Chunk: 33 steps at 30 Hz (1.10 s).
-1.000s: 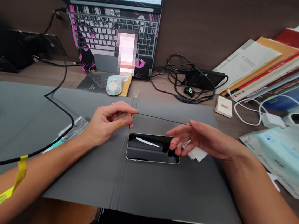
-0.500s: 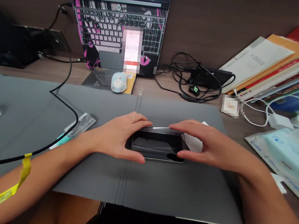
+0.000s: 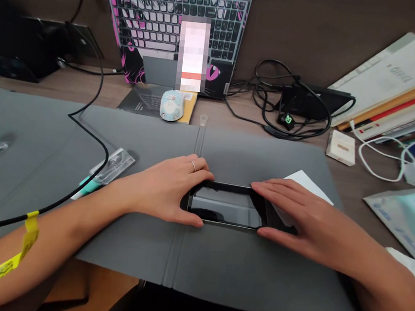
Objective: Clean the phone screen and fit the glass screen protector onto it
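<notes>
A black smartphone (image 3: 224,207) lies flat and sideways on the grey desk mat (image 3: 240,271). A thin, shiny sheet with a dark border, like a screen protector, seems to rest over its face; where one ends and the other begins is hard to make out. My left hand (image 3: 169,188) grips the left end, thumb on the near edge and fingers on the far edge. Around the right end, my right hand (image 3: 293,212) grips the same two edges. Partly under the right hand lies a white sheet (image 3: 309,182).
A laptop (image 3: 147,22) stands behind, with a blurred-out phone-like object on it and a mouse (image 3: 171,105) in front. Left lies a clear plastic case (image 3: 117,166); a black cable (image 3: 99,138) crosses there. Coiled cables, books (image 3: 405,81) and a plastic packet (image 3: 410,219) are right.
The thin sheet was tilted up along the phone's far edge and now looks flat. My right thumb has come down to the near edge. The camera view has tipped downward.
</notes>
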Each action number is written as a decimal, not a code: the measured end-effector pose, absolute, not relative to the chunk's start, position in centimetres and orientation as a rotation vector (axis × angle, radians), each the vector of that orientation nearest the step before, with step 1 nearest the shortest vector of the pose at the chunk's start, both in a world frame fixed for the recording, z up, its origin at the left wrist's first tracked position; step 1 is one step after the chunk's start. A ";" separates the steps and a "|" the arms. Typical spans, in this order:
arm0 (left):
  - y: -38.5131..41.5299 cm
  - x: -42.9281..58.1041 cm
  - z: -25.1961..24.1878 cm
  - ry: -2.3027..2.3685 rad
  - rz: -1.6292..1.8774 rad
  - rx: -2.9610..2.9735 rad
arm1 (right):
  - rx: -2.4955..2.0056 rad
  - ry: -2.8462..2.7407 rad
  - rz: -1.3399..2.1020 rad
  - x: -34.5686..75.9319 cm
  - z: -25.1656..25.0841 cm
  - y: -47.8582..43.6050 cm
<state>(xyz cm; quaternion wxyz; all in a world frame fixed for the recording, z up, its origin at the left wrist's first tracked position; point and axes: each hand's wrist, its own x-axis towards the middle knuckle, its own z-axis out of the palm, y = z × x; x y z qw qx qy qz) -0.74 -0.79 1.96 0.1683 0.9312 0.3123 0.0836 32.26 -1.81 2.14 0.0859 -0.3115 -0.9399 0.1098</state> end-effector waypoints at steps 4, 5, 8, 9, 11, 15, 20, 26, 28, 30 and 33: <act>-0.8 -0.8 2.0 0.897 0.223 2.647 | -0.905 -2.806 0.295 32.1 2.1 -1.9; -0.8 -0.7 2.1 0.902 0.220 2.650 | -0.906 -2.803 0.291 32.1 2.1 -1.9; -0.7 -0.7 2.1 0.904 0.224 2.668 | -0.910 -2.788 0.300 32.0 1.9 -1.9; -0.7 -0.7 2.1 0.901 0.229 2.672 | -0.912 -2.783 0.308 32.0 1.9 -1.9; -0.7 -0.8 2.0 0.893 0.236 2.672 | -0.919 -2.781 0.331 31.9 1.9 -1.9; -0.5 -0.9 1.9 0.876 0.241 2.663 | -0.930 -2.775 0.356 31.8 1.9 -1.9; -0.5 -0.9 2.0 0.859 0.243 2.667 | -0.912 -2.797 0.337 31.8 1.9 -1.9; -0.5 -0.9 2.0 0.848 0.237 2.685 | -0.914 -2.800 0.340 31.8 1.7 -1.9; -0.5 -0.9 1.9 0.848 0.241 2.693 | -0.916 -2.793 0.344 31.9 1.7 -1.9; -0.5 -0.9 1.9 0.847 0.239 2.701 | -0.919 -2.780 0.356 32.0 1.7 -1.9; -0.5 -0.9 1.9 0.848 0.233 2.702 | -0.923 -2.774 0.374 31.9 1.8 -1.9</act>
